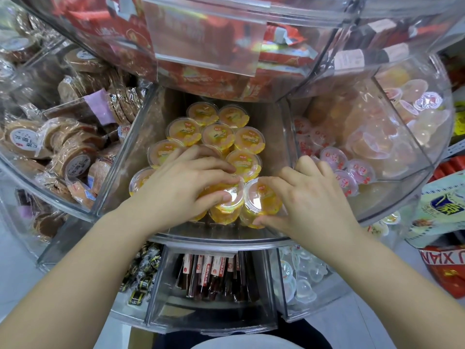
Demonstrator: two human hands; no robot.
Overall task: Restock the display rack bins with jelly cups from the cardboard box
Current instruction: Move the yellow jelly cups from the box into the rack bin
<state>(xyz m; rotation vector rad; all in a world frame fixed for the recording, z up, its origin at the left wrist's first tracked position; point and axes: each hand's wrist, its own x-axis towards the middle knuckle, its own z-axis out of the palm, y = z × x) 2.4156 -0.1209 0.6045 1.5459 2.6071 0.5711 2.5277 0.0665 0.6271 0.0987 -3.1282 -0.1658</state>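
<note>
I could not see the box; it was out of frame. At the front edge of the middle bin (120, 157), my left hand (176, 187) curled over one orange cup (226, 205), hiding most of it, and my right hand (309, 197) pinched the cup beside it (261, 197). More orange cups (219, 132) filled the bin toward its back wall. The right bin (415, 157) held pink cups (334, 157), blurred through plastic.
</note>
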